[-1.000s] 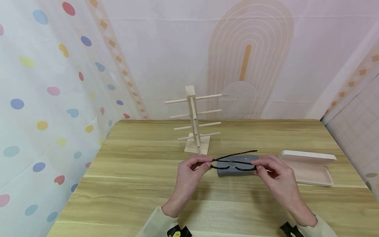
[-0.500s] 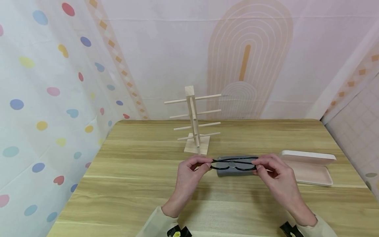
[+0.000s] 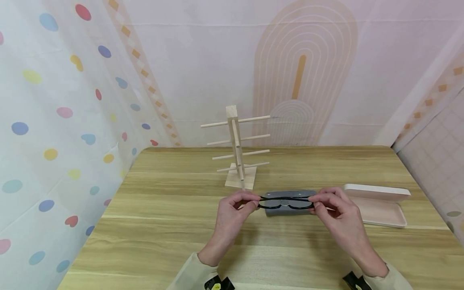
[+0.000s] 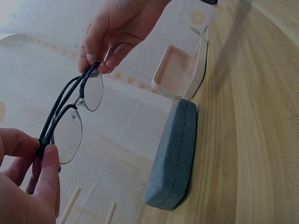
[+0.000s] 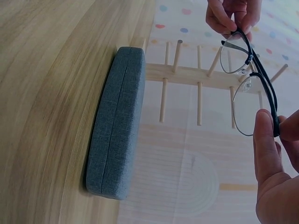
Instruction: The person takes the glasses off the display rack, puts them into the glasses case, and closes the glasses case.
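Note:
A pair of eyeglasses (image 3: 301, 207) with black upper rims and thin wire lower rims is held up between both hands, its temples folded in behind the lenses. My left hand (image 3: 233, 213) pinches one end of the frame between thumb and fingers. At the other end my right hand (image 3: 340, 215) pinches the opposite hinge corner. Below and behind the glasses, a closed grey fabric glasses case (image 4: 173, 156) lies on the table; in the right wrist view the case (image 5: 117, 121) stands well apart from the hands.
Behind the left hand stands a wooden rack (image 3: 235, 141) with several pegs on a square base. To the right, a white glasses case (image 3: 384, 211) with pink lining lies open. The wooden table (image 3: 163, 225) ends at a patterned curtain (image 3: 203, 60).
The raised temple has swung down and folded in against the frame. Both hands have kept their places and their pinch on the eyeglasses.

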`<act>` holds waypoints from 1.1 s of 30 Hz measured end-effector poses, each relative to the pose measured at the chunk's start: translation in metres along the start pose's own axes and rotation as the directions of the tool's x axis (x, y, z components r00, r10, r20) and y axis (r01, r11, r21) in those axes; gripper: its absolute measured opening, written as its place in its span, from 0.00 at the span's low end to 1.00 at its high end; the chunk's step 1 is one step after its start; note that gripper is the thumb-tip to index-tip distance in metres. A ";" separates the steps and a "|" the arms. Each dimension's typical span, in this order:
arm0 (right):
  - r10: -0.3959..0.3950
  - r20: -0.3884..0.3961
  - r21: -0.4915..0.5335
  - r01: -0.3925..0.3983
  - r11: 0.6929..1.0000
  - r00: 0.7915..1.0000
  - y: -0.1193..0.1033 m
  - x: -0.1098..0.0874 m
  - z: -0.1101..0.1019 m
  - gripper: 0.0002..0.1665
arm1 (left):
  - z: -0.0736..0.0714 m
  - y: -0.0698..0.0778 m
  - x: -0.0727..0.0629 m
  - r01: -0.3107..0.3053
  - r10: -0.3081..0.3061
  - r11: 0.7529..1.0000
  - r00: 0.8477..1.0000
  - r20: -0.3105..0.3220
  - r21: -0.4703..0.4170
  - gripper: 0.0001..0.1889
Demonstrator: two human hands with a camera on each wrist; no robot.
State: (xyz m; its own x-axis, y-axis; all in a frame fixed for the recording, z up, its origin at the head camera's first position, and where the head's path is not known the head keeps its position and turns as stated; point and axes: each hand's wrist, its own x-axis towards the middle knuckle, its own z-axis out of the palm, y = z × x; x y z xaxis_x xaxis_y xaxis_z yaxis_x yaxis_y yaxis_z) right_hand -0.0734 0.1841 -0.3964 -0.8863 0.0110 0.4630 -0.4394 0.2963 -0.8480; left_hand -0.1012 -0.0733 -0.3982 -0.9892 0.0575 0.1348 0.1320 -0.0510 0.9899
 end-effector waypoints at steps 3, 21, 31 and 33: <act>-0.001 0.001 0.003 0.001 1.000 1.000 0.000 0.000 0.000 0.12 | 0.000 0.000 0.000 0.010 -0.010 1.000 1.000 0.008 0.011 0.07; 0.063 0.001 0.078 -0.063 0.995 0.998 0.003 -0.004 -0.006 0.12 | 0.003 -0.001 0.002 0.085 -0.084 0.994 0.996 0.021 -0.072 0.08; 0.193 0.072 0.221 -0.204 0.954 0.979 0.007 -0.003 -0.021 0.11 | 0.005 -0.002 0.005 0.132 -0.127 0.981 0.991 0.046 -0.143 0.11; 0.212 0.086 0.252 -0.227 0.941 0.973 0.007 -0.002 -0.023 0.12 | 0.007 -0.002 0.005 0.128 -0.121 0.979 0.991 0.050 -0.162 0.12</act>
State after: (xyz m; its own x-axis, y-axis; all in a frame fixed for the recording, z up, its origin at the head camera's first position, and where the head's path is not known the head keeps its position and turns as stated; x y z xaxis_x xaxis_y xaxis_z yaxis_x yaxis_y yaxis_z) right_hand -0.0708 0.2084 -0.3971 -0.9686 -0.0081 0.2485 -0.2486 0.0353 -0.9680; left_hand -0.1060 -0.0663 -0.3992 -0.9935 0.1126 0.0160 -0.0073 -0.2037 0.9790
